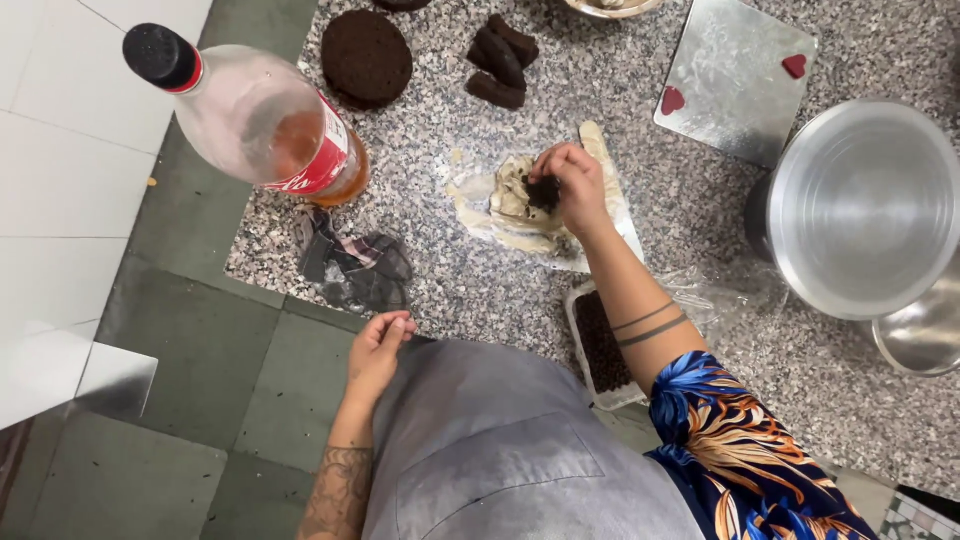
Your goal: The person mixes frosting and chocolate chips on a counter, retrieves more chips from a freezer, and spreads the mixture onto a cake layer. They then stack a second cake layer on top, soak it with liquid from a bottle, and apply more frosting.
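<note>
We look down on a speckled granite bench (480, 290) above a grey tiled floor. Our right hand (572, 185) reaches to the middle of the bench, its grip closed on a small dark chocolate piece (544, 193) pressed into a pale lump of dough (520, 205) on plastic wrap. Our left hand (378, 345) rests at the near edge against the grey apron, fingers loosely curled, gripping nothing. A tilted bottle (270, 120) stands far left, a round chocolate cake (366, 57) beyond it, and 1 metal bowl (865, 205) sits right.
</note>
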